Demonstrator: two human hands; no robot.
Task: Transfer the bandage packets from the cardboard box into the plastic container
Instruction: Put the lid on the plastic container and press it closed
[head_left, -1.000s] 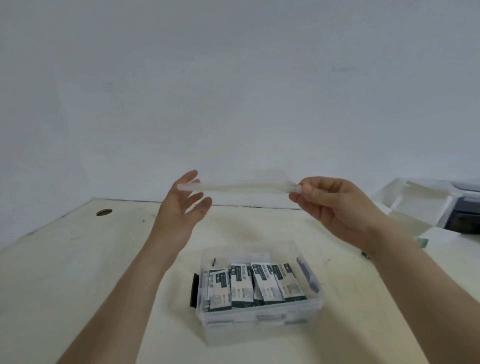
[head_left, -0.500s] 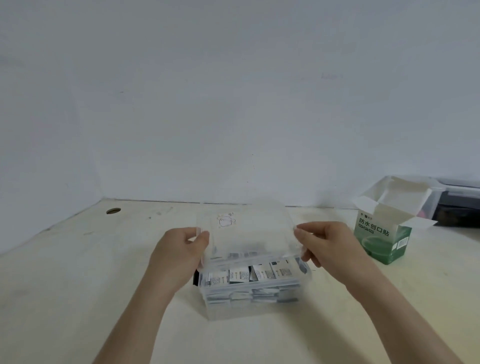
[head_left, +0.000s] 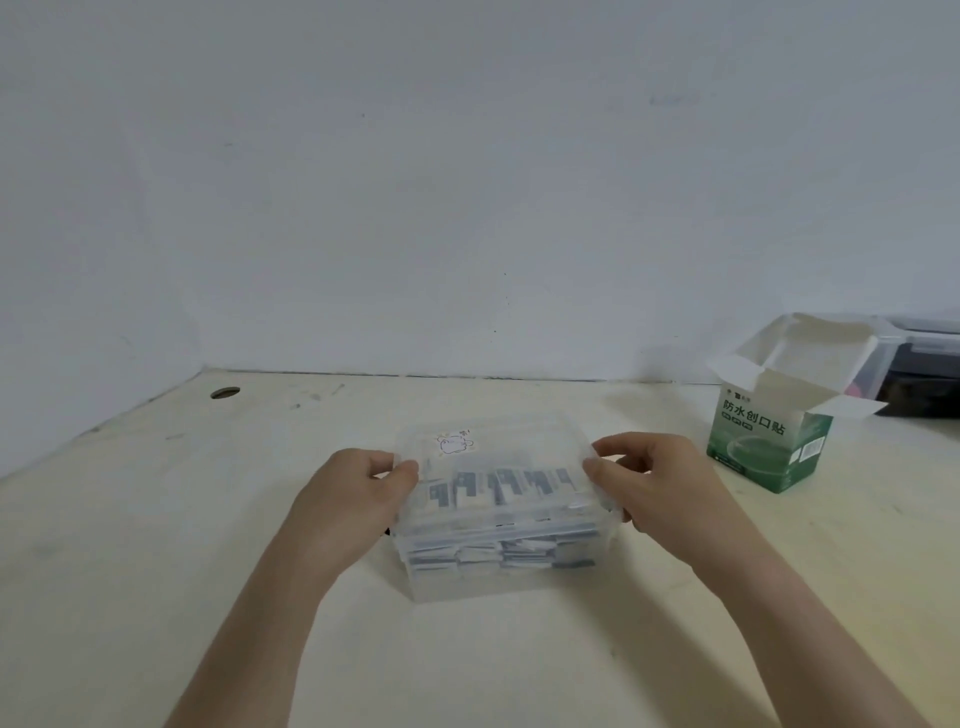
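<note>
Pale wood tabletop (head_left: 156, 519): left hand (head_left: 358, 499), right hand (head_left: 665, 488) grip clear plastic lid (head_left: 498, 447) by its ends, squaring it onto packet-filled transparent plastic container (head_left: 498, 584).

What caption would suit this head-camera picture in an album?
Left hand and right hand grip the clear lid atop the plastic container of bandage packets; the opened cardboard box stands aside.

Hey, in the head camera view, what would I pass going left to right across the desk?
Round hole in the desk → left hand → plastic container → right hand → cardboard box → dark bin.
</note>
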